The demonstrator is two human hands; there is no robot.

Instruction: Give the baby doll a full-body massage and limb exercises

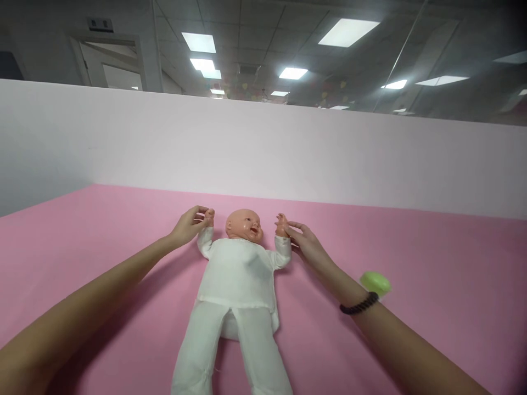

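A baby doll (239, 274) in white clothes lies face up, its head toward the far side and turned to the right. Both of its arms are bent upward beside the head. My left hand (190, 225) pinches the doll's hand on the left, fingers and thumb closed around it. On the other side, my right hand (305, 241) grips the doll's wrist on the right, thumb and fingers pressed against it. The doll's feet fall outside the bottom of the view.
The doll rests on a pink surface (411, 340). To the right, partly behind my right forearm, is a light green rounded object (375, 282) whose kind I cannot make out. A white panel (263, 148) rises along the far edge.
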